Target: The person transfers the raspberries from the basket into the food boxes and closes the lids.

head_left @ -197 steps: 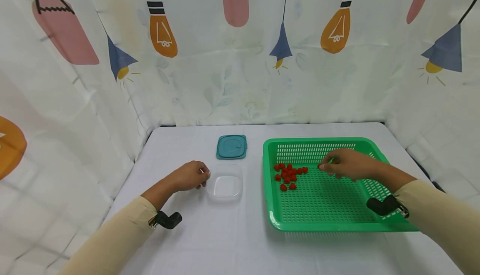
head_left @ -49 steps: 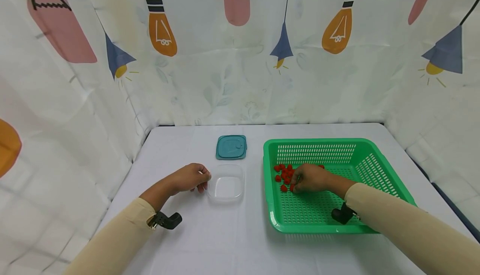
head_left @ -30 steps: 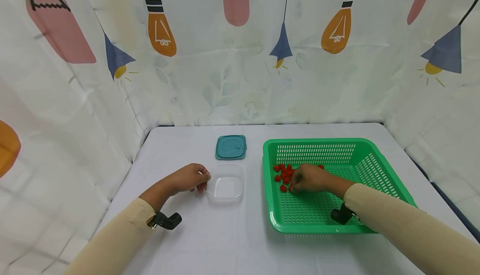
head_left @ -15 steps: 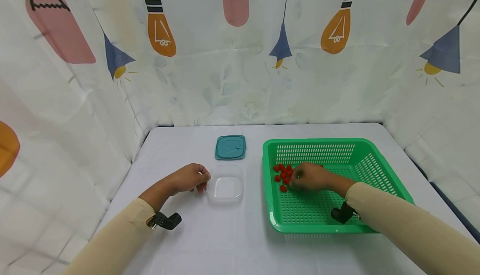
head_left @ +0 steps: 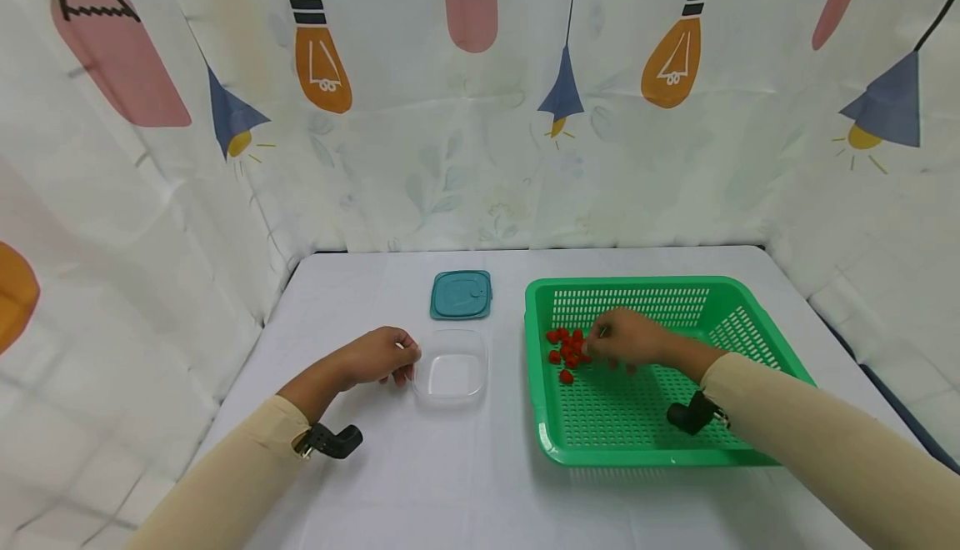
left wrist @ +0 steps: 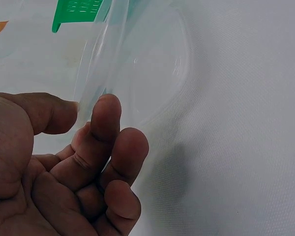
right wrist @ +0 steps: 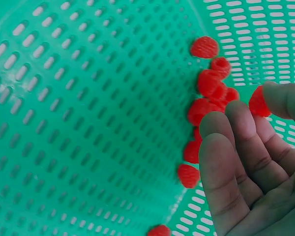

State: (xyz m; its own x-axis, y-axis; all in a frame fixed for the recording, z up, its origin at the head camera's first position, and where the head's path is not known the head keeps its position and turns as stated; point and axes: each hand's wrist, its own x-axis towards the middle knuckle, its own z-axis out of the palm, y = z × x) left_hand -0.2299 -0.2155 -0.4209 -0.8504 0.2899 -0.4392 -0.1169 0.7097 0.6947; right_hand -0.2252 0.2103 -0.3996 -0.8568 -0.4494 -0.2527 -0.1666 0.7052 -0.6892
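Red showed between the thumb and forefinger of my right hand [head_left: 628, 338]: a single raspberry [right wrist: 258, 102], pinched near the tips while my other fingers bent loosely beside it. I had it inside the left part of the green plastic basket [head_left: 645, 457]; whether it was clear of the basket's floor I could not tell. Just left of my fingertips, the other raspberries [right wrist: 204, 47] sat in a loose bunch, several touching, one lying apart on the side nearer me. The basket stood on the right of the table, its floor and walls pierced with slots.

Well to the left, my left hand [head_left: 378, 356] gripped the left rim of a clear plastic container [head_left: 450, 377] between thumb and fingertip, the remaining fingers bent outside its wall. Just beyond the container a teal lid [head_left: 461, 295] lay flat. A white cloth [head_left: 390, 483] covered the table under everything, and behind hung a pale curtain [head_left: 480, 167] printed with bulbs and blue lamps. My sleeves [head_left: 225, 471] were beige.
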